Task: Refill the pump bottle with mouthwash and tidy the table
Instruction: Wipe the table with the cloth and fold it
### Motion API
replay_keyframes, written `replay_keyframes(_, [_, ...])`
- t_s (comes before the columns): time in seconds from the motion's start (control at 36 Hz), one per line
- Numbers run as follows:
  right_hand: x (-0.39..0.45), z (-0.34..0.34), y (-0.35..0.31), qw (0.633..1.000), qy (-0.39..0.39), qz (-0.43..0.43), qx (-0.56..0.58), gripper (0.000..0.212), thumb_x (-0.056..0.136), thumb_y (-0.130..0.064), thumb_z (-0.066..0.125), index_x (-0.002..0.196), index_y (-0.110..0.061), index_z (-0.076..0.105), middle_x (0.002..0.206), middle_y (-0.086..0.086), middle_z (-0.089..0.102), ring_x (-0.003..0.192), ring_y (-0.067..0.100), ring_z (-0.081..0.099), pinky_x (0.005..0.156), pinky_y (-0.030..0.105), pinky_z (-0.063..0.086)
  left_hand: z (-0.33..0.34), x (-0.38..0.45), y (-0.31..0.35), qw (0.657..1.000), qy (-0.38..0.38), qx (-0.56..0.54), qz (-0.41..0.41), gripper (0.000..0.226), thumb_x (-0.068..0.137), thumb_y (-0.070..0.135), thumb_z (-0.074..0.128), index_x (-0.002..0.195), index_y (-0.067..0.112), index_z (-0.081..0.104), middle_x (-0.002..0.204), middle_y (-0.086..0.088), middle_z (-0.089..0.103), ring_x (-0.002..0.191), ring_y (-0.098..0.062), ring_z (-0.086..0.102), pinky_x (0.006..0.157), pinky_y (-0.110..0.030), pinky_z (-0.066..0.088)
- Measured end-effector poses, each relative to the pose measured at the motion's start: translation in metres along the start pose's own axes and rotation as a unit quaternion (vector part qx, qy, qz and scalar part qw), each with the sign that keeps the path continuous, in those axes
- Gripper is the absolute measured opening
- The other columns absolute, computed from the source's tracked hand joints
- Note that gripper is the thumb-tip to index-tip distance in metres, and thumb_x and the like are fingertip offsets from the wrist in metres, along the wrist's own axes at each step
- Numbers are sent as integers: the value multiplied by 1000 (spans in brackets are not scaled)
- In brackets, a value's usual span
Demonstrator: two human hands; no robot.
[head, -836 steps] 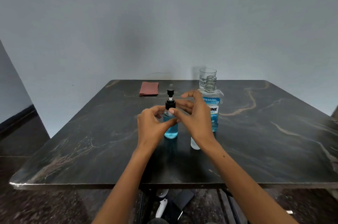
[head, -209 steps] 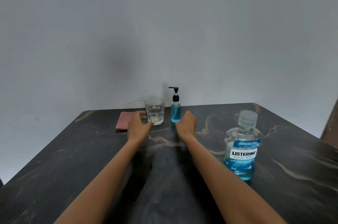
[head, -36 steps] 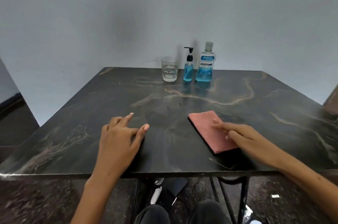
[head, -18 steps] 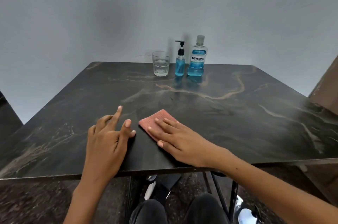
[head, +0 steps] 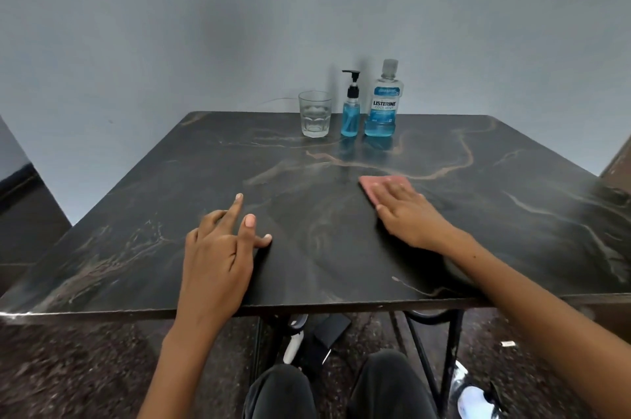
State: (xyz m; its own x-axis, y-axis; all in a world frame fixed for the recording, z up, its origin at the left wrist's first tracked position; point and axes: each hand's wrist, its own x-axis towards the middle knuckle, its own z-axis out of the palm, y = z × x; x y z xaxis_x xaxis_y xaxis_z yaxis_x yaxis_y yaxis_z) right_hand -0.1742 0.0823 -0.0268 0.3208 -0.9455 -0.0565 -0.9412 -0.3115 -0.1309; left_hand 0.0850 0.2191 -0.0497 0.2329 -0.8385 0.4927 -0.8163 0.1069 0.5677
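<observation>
The small pump bottle (head: pixel 350 112) with blue liquid and a black pump stands at the table's far edge. To its right stands the capped Listerine mouthwash bottle (head: pixel 383 104), to its left a clear glass (head: pixel 314 114). My right hand (head: pixel 408 210) lies flat, palm down, pressing on a pink cloth (head: pixel 379 184) right of the table's middle; only the cloth's far part shows. My left hand (head: pixel 222 247) rests on the dark marble table (head: pixel 170 186) near the front edge, fingers spread, holding nothing.
A grey wall rises right behind the three items. Under the table I see its black metal legs (head: pixel 450 347), my knees, and some small white and black objects (head: pixel 317 336) on the floor. A brown edge (head: pixel 618 162) shows at far right.
My right hand has slid the pink cloth from the front centre, close to my left hand, to the right and farther away. My left hand has stayed put.
</observation>
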Motion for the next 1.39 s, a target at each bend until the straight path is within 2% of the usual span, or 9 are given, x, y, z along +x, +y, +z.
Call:
replay_keyframes(0.14, [-18, 6, 18, 993, 40, 96, 55, 63, 99, -37, 24, 151, -9, 2, 160, 9, -1, 147, 20, -1, 118, 41, 5, 0, 1, 0, 1000, -3, 11, -6, 71, 93, 52, 13, 88, 25, 78, 147, 4, 45, 131, -16, 39, 105, -32, 21])
replay_keyframes(0.19, [-13, 7, 10, 992, 54, 96, 65, 62, 100, -37, 24, 150, -6, 4, 160, 10, 4, 147, 22, 4, 118, 42, 7, 1, 1, 0, 1000, -7, 15, -7, 69, 94, 51, 14, 88, 25, 78, 148, 4, 44, 131, -16, 38, 106, -34, 22])
replay_keyframes(0.53, [26, 6, -56, 994, 22, -74, 79, 54, 101, -37, 30, 149, -14, 22, 158, 3, 18, 146, 18, 13, 119, 36, 9, 1, 1, 2, 1000, -6, 8, -4, 72, 92, 53, 12, 88, 24, 78, 149, 1, 43, 132, -18, 38, 106, -37, 24])
replay_keyframes(0.78, [22, 13, -121, 956, 3, -278, 92, 48, 100, -32, 41, 145, -19, 35, 155, -3, 27, 145, 9, 15, 106, 12, 4, -1, 2, 4, 1000, 9, 14, 1, 72, 92, 54, 12, 87, 27, 79, 148, 1, 44, 129, -19, 40, 104, -35, 26])
replay_keyframes(0.89, [9, 5, -108, 930, -27, -332, 155, 40, 98, -23, 48, 138, -20, 48, 148, -9, 39, 141, 2, 22, 119, 31, 17, -3, 1, 3, 998, 66, -24, -2, 72, 96, 50, 16, 79, 20, 79, 140, 2, 53, 124, -17, 44, 103, -35, 30])
replay_keyframes(1.06, [-22, 5, -76, 865, -126, -419, 244, 35, 94, -12, 56, 129, -10, 58, 142, -3, 49, 138, 3, 33, 118, 28, 22, -5, 2, 2, 994, 91, -56, -36, 70, 96, 50, 14, 89, 21, 76, 131, -2, 61, 124, -18, 45, 102, -45, 36])
replay_keyframes(1.19, [-26, -2, -67, 872, -133, -377, 284, 34, 94, -12, 54, 128, -11, 58, 137, -4, 54, 133, 3, 41, 116, 31, 27, -2, 1, 5, 998, 55, -16, -38, 75, 94, 55, 10, 97, 22, 77, 135, -1, 58, 125, -17, 44, 101, -40, 32])
replay_keyframes(1.28, [-22, 0, -80, 907, -72, -356, 212, 39, 97, -18, 49, 136, -18, 49, 145, -8, 44, 138, -1, 30, 118, 28, 20, -3, 1, 6, 998, 51, -4, -37, 74, 94, 56, 11, 100, 23, 76, 135, -2, 58, 126, -17, 43, 101, -40, 31])
replay_keyframes(1.39, [-31, 3, -86, 903, -79, -401, 134, 42, 100, -23, 44, 141, -22, 42, 155, -5, 25, 144, 1, 10, 118, 18, 1, -4, 1, 8, 998, 39, 5, -45, 73, 94, 57, 13, 105, 21, 75, 136, -4, 57, 128, -20, 42, 103, -40, 30])
